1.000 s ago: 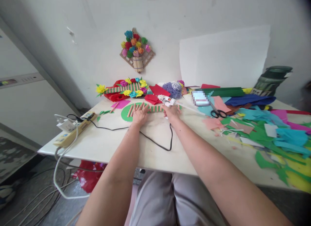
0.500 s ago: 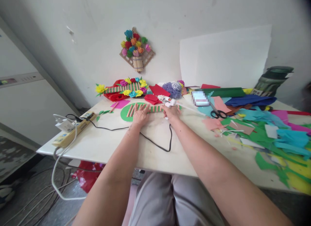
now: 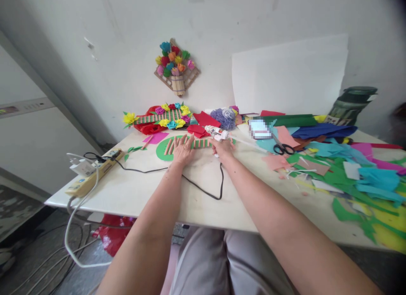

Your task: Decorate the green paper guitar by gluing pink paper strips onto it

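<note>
Roughly: left hand (image 3: pixel 182 149) lies palm down on the desk (image 3: pixel 142 189), fingers (image 3: pixel 185 140) spread open and flat, gripping nothing, tips resting on a row of paper sticks (image 3: pixel 203 143). Sticks lie side by side on a piece of green paper (image 3: pixel 162 149). Some sit under the left fingertips, the rest run on toward the right hand (image 3: pixel 223 148). Green paper shows on the outer side of the left fingers and beyond their tips.

Right hand fingers are closed around a glue gun (image 3: pixel 215 132). The gun body pokes out above the knuckles, with the nozzle end pointing toward the left fingers, over the sticks. Cannot tell if the nozzle touches them. The black cord (image 3: pixel 203 189) trails back from behind the right hand, loops between the forearms and runs off past the left wrist to a power strip (image 3: pixel 91 172).

Handling, my guess: sticks look like rolled paper, so very light, easy to crush or nudge out of line. Press flat with fingertips or pinch at mid-length, gently. Green paper is thin and floppy and slides on the desk, so it's better pinned from above. Glue gun is rigid plastic with a likely hot tip, so hold it by the handle only.

Scissors (image 3: pixel 283 149) and paper scraps (image 3: pixel 349 172) lie well out past the right hand's outer side, away from both sets of fingers.
</note>
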`<state>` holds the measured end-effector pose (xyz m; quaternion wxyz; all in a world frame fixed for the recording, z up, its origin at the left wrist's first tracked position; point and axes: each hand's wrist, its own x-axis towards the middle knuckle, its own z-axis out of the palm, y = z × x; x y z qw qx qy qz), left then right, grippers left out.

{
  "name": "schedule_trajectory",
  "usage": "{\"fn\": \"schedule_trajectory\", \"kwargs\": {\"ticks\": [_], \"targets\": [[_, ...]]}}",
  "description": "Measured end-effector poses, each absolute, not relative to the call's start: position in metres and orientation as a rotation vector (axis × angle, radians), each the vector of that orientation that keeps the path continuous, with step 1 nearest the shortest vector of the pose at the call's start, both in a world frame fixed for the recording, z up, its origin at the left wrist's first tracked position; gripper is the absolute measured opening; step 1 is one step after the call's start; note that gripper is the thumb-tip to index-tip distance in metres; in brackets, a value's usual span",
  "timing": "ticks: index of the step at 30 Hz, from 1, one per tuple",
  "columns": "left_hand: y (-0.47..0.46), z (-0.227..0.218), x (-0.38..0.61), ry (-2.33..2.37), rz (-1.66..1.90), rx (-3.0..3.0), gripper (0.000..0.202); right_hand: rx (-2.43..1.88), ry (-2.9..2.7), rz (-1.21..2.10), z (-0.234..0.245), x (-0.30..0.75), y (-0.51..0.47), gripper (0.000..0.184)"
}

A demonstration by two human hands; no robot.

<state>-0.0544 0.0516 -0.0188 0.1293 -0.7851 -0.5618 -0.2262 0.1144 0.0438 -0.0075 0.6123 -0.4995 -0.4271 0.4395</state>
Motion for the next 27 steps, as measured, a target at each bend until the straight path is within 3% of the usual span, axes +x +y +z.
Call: {"fn": "schedule_trajectory", "kwargs": {"ticks": [8,27], "targets": [[0.060,-0.022,-0.050,-1.686,-0.463,-2.323,0.064,-1.115,-0.956,1.057,-0.008,0.114,0.043,0.013],[0.071,-0.019,-0.046,-1.772,-0.524,-2.359,0.060,-1.130,-0.974,1.075,-0.013,0.115,0.050,0.017]]}}
